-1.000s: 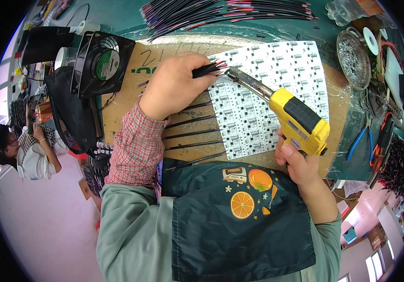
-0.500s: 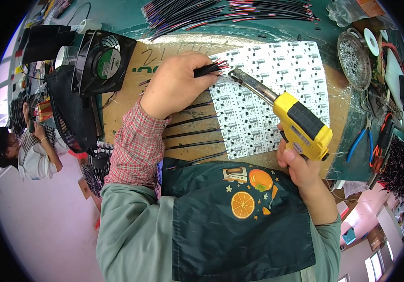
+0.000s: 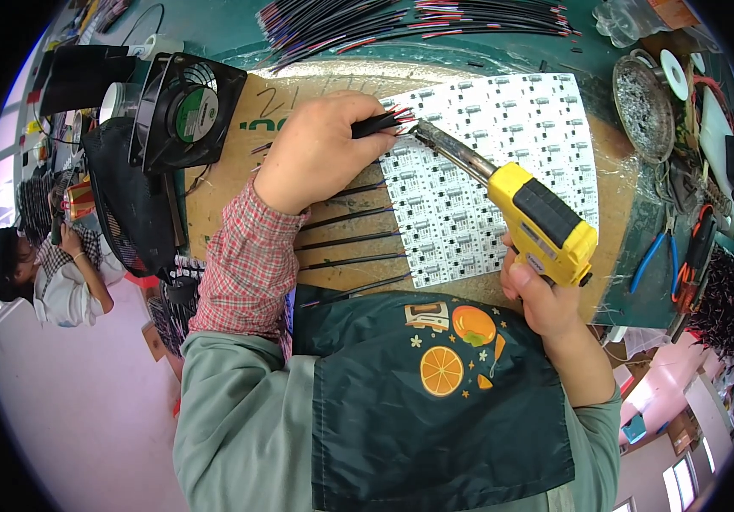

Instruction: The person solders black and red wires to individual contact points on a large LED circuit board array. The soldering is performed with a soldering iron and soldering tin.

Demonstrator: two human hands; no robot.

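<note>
My left hand (image 3: 320, 154) is closed around several black cables (image 3: 370, 126), whose stripped red and white wire ends stick out to the right. In my right hand (image 3: 539, 294) is a yellow and black soldering gun (image 3: 544, 220), gripped by its handle and slanting up to the left. Its dark tip is at the wire ends; whether it touches them I cannot tell. Beneath lies a white sheet of printed circuit boards (image 3: 555, 128) with rows of small components. Several black cables (image 3: 350, 240) lie side by side along the sheet's left edge.
A wooden board (image 3: 256, 192) supports the sheet. A black fan (image 3: 189, 113) stands at the left. Cable bundles (image 3: 341, 30) lie at the back. On the right are a round dish of grey scraps (image 3: 643, 107), a white spool (image 3: 674, 75) and blue-handled pliers (image 3: 655, 260). Another person (image 3: 68, 273) sits far left.
The soldering gun has shifted slightly left in my right hand, bringing its tip to the wire ends. My left hand and the cables have barely moved.
</note>
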